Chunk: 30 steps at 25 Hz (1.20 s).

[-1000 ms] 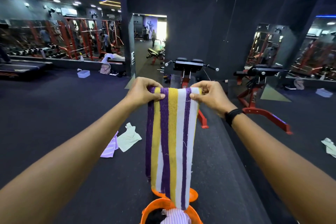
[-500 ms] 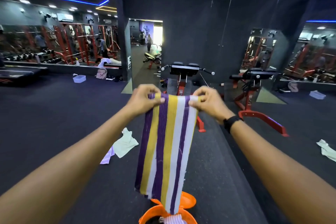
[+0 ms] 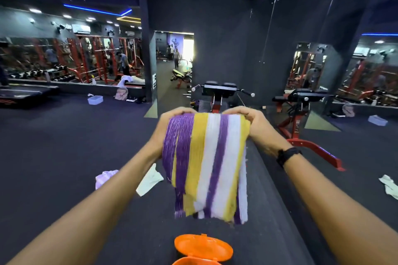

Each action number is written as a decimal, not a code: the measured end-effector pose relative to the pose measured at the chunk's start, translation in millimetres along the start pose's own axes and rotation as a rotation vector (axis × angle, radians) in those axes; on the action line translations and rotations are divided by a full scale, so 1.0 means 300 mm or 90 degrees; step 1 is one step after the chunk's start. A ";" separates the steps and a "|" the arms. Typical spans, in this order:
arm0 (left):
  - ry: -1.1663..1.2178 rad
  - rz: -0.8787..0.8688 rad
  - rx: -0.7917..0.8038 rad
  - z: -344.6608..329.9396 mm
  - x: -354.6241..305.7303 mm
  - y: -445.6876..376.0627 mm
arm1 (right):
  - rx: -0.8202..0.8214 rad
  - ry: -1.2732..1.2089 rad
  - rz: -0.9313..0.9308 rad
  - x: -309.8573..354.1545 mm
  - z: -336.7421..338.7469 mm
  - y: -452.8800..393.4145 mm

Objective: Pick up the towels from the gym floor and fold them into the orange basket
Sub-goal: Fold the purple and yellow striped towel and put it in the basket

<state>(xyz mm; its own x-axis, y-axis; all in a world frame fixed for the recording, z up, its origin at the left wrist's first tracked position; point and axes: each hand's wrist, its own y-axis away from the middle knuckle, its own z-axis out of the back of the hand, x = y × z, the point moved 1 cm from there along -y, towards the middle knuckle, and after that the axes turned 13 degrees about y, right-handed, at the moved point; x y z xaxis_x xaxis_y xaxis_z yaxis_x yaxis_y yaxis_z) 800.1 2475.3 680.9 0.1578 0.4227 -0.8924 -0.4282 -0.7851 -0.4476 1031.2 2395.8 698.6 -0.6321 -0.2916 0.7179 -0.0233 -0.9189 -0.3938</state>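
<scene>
Both hands hold a striped towel up in front of the person, above the gym floor. The left hand grips its top left corner and the right hand its top right corner, fingers curled over the upper edge. The towel, purple, yellow and white, hangs doubled, its lower edge blurred. Below it, at the near edge of the floor, lies the orange basket with its lid open. On the floor to the left lie a lilac towel and a pale green towel, just beside each other. Another pale towel lies at the right edge. A red bench stands beyond the hands.
</scene>
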 end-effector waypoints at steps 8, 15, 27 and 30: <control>-0.023 -0.146 0.058 -0.020 -0.016 -0.040 | -0.036 -0.008 0.046 0.028 0.037 -0.009; 0.089 0.114 0.016 -0.046 0.046 0.009 | -0.077 -0.005 -0.069 -0.074 0.005 0.007; 0.281 0.263 -0.065 -0.054 0.083 0.050 | -0.186 -0.247 -0.274 -0.160 -0.140 0.057; 0.286 0.265 -0.074 -0.039 0.094 0.042 | -0.174 -0.275 -0.280 -0.141 -0.150 0.063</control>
<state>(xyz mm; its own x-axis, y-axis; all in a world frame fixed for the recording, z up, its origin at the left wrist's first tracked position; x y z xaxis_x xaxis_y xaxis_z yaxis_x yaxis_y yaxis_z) 809.6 2472.0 649.2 0.3690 -0.1410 -0.9187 -0.4387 -0.8978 -0.0384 1022.5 2402.9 635.0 -0.1540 -0.0382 0.9873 -0.4388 -0.8926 -0.1030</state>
